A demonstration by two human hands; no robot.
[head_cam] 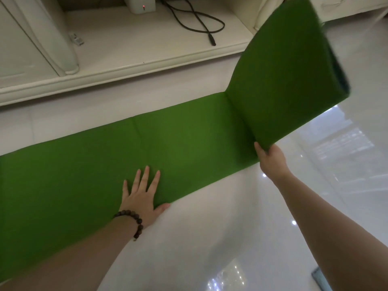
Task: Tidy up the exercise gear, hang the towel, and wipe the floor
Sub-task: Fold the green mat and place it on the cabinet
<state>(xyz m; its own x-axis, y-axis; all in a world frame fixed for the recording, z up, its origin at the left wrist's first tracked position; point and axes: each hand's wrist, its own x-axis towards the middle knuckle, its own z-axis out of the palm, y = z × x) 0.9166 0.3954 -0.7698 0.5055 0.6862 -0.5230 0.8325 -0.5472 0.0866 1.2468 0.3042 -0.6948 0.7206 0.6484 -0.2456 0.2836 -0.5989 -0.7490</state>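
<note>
A long green exercise mat [88, 164] lies flat on the glossy white floor, running from the left edge toward the right. Its right end section [281, 76] is lifted and bent up along a fold crease, standing nearly upright. My right hand [270, 158] grips the near lower edge of that raised section, thumb on the green face. My left hand [142, 192], with a dark bead bracelet on the wrist, presses flat on the mat with fingers spread, its thumb at the mat's near edge. No towel is in view.
A low cream shelf [126, 66] runs behind the mat, holding a white device [142, 5] with a red light, a black cable [195, 22] and a small remote [76, 39]. White floor [231, 227] spreads in front. A dark object's corner [321, 280] shows at the bottom right.
</note>
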